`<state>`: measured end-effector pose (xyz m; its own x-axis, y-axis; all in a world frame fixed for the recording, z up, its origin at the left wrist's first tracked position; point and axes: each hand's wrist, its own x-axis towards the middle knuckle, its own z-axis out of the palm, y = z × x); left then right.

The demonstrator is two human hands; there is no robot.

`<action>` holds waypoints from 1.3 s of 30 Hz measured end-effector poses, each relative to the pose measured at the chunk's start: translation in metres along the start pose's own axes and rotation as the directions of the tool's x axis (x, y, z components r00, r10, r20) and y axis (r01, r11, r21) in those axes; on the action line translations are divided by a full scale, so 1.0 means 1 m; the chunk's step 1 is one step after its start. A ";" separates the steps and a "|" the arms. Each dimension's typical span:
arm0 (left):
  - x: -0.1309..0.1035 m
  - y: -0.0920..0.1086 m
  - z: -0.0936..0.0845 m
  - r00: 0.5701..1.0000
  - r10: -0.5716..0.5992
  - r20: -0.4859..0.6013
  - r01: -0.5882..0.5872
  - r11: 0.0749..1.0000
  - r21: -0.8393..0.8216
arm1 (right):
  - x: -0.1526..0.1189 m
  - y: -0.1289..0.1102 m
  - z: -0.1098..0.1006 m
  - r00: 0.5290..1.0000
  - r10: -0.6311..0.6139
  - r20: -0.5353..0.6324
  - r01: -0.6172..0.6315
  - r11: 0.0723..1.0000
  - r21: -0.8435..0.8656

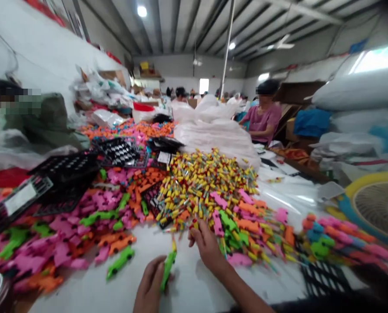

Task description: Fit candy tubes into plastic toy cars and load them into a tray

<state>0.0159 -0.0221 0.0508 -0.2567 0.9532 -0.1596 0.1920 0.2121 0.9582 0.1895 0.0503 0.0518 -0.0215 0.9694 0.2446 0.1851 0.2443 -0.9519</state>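
- the green toy car [168, 270] is in the left grip [150, 282], tilted, its upper end pointing away from the person; thumb and fingers close on its sides, probably because a slim body is steadied best that way, which leaves the top end exposed.
- a small yellow piece [174, 244] is at that exposed end, just beyond the left grip's fingertips; whether it is joined to the car or only in line with it, i cannot tell.
- the right grip [208, 248] is ahead and to the right of the left one, fingers curled and nearly together at the near edge of the heap, by a red-and-yellow piece [194, 224]; blur hides whether it has hold of it.
- straight beyond the right grip is the heap of yellow-capped pieces [207, 178], seemingly set centrally so they are within easy reach.
- left of the left grip, a loose green car [120, 262] lies on the white counter [105, 295], with orange cars [115, 243] and pink cars [60, 230] past it.
- right of the right grip, more mixed cars [229, 226] lie against the heap; farther right is a black lattice tray [326, 278], then a fan [376, 208].
- far beyond both grips, a person in a pink top [265, 115] is beside pale plastic sheeting [213, 134].
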 end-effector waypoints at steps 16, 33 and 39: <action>-0.013 0.029 0.036 0.975 0.022 0.221 0.006 0.992 -0.127 | -0.038 -0.029 0.009 0.892 0.395 0.219 -0.451 0.748 0.487; -0.030 0.033 0.031 0.941 -0.058 0.332 0.179 0.921 -0.346 | -0.047 -0.029 0.005 0.818 0.391 0.422 -0.571 0.644 0.509; -0.033 0.033 0.028 0.939 0.045 0.341 0.048 0.964 -0.260 | -0.040 -0.042 -0.002 0.844 0.376 0.383 -0.531 0.686 0.496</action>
<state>0.0576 -0.0407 0.0815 0.0905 0.9781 -0.1874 -0.0739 0.1942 0.9782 0.1851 0.0009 0.0822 -0.3253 0.9191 -0.2222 -0.3492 -0.3351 -0.8750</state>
